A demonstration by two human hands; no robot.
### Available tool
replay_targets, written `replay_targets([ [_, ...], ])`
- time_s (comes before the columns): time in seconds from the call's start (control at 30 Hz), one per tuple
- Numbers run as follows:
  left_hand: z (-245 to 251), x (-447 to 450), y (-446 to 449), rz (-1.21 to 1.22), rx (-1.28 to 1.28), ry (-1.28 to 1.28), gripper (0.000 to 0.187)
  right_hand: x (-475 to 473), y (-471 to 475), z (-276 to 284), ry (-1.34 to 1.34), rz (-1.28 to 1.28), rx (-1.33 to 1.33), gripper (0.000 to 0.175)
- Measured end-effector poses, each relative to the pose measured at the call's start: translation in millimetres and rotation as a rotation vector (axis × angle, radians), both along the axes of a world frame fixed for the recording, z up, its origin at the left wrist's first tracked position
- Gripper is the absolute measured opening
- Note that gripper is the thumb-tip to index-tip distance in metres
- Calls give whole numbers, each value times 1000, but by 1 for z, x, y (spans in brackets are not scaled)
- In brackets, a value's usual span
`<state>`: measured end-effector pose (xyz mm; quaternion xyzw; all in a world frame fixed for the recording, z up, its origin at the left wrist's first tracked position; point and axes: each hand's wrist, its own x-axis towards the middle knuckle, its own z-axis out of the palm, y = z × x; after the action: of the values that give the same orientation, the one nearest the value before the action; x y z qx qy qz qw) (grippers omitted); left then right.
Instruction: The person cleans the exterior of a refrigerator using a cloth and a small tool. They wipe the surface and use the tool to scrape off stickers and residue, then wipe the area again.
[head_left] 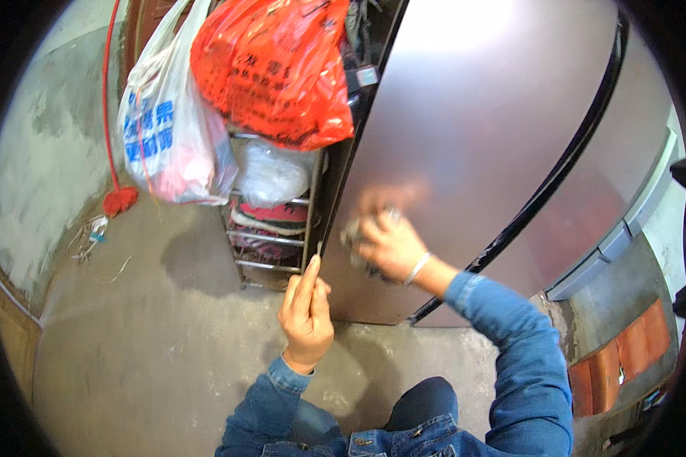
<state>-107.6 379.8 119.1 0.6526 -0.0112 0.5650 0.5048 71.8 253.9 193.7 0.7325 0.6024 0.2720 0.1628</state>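
Note:
My right hand (393, 245) presses a bunched grey-brown cloth (354, 243) against a glossy mauve-grey appliance panel (434, 143), which looks like a refrigerator door. The cloth is partly hidden under the fingers, and a blurred reflection of the hand shows in the surface. Close to the panel's dark left edge (343, 171) is my left hand (306, 314), its index finger extended and other fingers curled. A small pale sliver shows at that fingertip; whether it is held, or the fingertip touches the edge, is unclear.
Left of the panel stands a metal rack (268, 237) with shoes (271, 217). An orange-red plastic bag (274, 74) and a white plastic bag (171, 125) hang above. A red mop-like brush (120, 200) leans at the wall. Brown upholstered seating (617, 360) is at right.

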Motion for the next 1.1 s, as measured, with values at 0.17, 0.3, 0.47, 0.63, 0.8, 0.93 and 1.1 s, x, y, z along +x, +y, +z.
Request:
replay_targets([
  [0.17,-13,19,-10,-86,-32,44,43,32,-8,280,-629,-51,773,31],
  [0.3,-19,30,-15,-117,-19,63,43,38,14,318,-578,-229,887,44],
  [0.47,-27,25,-16,-104,-35,70,42,36,9,30,-691,-183,142,48],
  [0.63,-28,10,-28,-149,93,44,42,42,-29,3,-179,154,157,37],
  [0.8,-36,27,-42,-209,150,84,44,34,-74,296,-770,-454,425,32],
  [0.93,-50,39,-50,-248,148,110,42,52,-93,355,-1276,-880,272,23],
  [1.1,-52,36,-49,-221,160,157,42,57,-109,117,-692,-362,519,57],
])
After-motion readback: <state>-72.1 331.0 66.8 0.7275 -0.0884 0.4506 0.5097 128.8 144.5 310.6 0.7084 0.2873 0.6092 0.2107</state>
